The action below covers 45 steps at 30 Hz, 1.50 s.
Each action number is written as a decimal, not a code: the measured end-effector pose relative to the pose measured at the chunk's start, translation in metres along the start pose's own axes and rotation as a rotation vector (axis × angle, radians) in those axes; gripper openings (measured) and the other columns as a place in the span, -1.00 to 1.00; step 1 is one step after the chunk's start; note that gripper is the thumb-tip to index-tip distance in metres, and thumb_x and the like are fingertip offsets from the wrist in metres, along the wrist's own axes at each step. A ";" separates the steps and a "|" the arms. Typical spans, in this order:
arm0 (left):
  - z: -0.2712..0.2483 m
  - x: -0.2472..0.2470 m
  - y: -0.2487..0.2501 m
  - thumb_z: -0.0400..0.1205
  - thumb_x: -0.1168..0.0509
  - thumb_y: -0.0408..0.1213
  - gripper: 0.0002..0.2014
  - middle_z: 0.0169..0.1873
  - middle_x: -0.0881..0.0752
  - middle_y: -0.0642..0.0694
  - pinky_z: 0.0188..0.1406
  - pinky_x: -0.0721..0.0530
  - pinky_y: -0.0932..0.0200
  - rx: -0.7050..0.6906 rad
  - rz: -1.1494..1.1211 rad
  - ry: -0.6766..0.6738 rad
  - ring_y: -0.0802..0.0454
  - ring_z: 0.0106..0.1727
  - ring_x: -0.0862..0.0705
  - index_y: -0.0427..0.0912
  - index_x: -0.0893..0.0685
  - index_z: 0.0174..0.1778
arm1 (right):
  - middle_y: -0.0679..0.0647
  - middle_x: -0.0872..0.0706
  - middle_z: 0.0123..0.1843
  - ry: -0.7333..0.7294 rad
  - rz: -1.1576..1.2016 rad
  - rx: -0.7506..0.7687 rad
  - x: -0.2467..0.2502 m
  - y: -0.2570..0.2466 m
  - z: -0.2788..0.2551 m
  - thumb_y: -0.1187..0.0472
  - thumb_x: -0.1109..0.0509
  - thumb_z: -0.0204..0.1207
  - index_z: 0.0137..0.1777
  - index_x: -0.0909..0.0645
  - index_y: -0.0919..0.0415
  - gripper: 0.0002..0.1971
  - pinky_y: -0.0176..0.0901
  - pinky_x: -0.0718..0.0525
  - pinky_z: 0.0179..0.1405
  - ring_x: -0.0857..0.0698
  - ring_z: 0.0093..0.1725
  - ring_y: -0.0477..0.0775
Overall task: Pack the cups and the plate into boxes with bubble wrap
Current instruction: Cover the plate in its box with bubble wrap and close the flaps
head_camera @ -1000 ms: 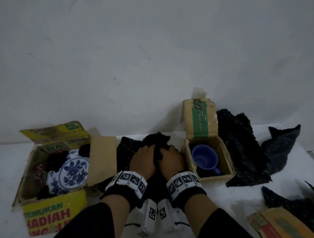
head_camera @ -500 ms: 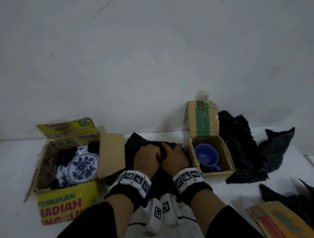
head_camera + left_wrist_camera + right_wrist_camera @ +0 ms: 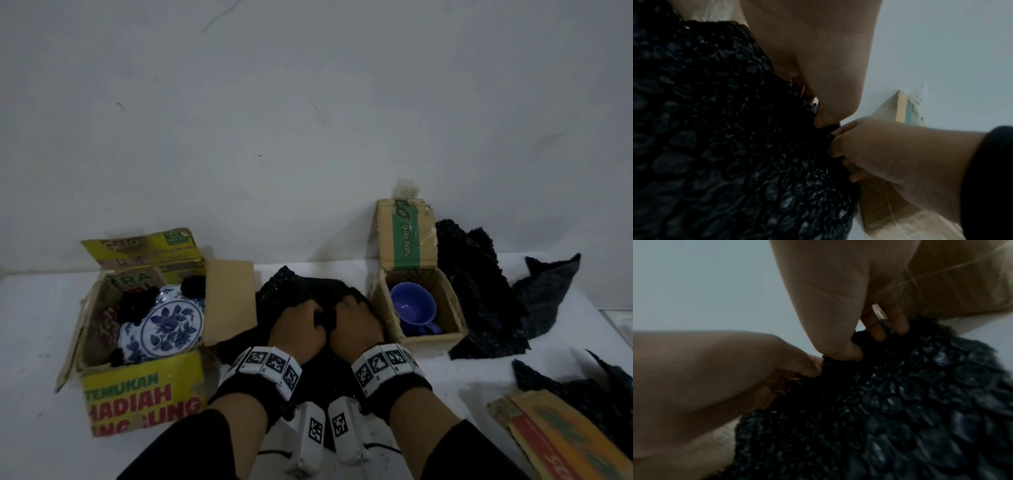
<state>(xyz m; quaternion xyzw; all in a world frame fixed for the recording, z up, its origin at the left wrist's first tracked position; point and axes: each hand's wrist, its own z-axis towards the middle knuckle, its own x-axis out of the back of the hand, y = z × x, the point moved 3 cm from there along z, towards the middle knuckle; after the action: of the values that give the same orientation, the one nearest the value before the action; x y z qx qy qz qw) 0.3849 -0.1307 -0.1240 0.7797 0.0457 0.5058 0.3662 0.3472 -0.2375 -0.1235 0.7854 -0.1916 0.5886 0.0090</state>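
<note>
In the head view both hands meet at the table's middle on a bundle of black bubble wrap [image 3: 305, 291]. My left hand [image 3: 301, 325] and right hand [image 3: 354, 318] each pinch its gathered folds, knuckles touching. In the left wrist view the left hand [image 3: 822, 120] pinches the black bubble wrap [image 3: 715, 129] beside the right hand [image 3: 840, 146]. The right wrist view shows the right hand [image 3: 859, 345] and the left hand [image 3: 809, 368] on the wrap [image 3: 900, 402]. Whatever the bundle holds is hidden. A blue-and-white plate [image 3: 164, 325] lies in the yellow box [image 3: 144, 401]. A purple cup [image 3: 412, 310] sits in the small brown box [image 3: 431, 341].
Loose sheets of black bubble wrap lie right of the small box [image 3: 479, 291], further right [image 3: 548, 291] and at the near right [image 3: 582, 387]. A flattened printed carton [image 3: 565, 442] lies at the front right corner. A plain wall stands close behind the white table [image 3: 34, 342].
The wrap's raised top edge has been pressed down flatter behind the hands. Both hands keep their pinch and stay together. The head view has shifted slightly.
</note>
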 end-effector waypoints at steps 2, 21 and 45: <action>-0.001 0.004 0.005 0.64 -0.14 -0.29 -0.60 0.26 -0.61 -0.17 0.07 -0.59 0.11 -0.001 -0.052 0.029 -0.09 0.20 -0.61 -0.13 -0.36 0.43 | 0.18 -0.45 0.35 0.115 0.015 0.026 0.011 -0.004 -0.005 0.19 -0.17 0.53 0.29 -0.46 0.27 -0.64 0.05 -0.58 0.17 -0.43 0.32 0.23; -0.062 0.170 0.030 0.60 -0.31 -0.24 -0.85 -0.07 -0.66 -0.16 -0.18 -0.59 0.10 -0.297 -0.059 0.530 -0.07 -0.15 -0.67 -0.13 -0.76 0.00 | 0.22 -0.59 0.11 0.510 0.451 0.360 0.142 -0.107 -0.058 0.32 -0.42 0.46 0.17 -0.65 0.25 -0.73 -0.31 -0.42 0.00 -0.61 0.09 0.17; -0.135 0.179 -0.211 0.67 0.08 0.13 -0.38 0.61 -0.10 0.06 0.63 -0.05 0.11 0.022 -0.616 0.183 0.24 0.59 -0.06 -0.07 -0.10 0.62 | 0.26 -0.37 0.48 -0.148 -0.506 0.336 0.006 -0.255 -0.022 -0.04 0.06 0.67 0.24 -0.53 0.30 -0.51 0.05 -0.30 0.32 -0.45 0.21 0.21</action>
<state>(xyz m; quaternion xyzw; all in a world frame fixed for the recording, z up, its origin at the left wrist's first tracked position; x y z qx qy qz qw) 0.4233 0.1731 -0.0894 0.6842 0.3178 0.4388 0.4882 0.4083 0.0025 -0.0573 0.8394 0.1100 0.5321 0.0114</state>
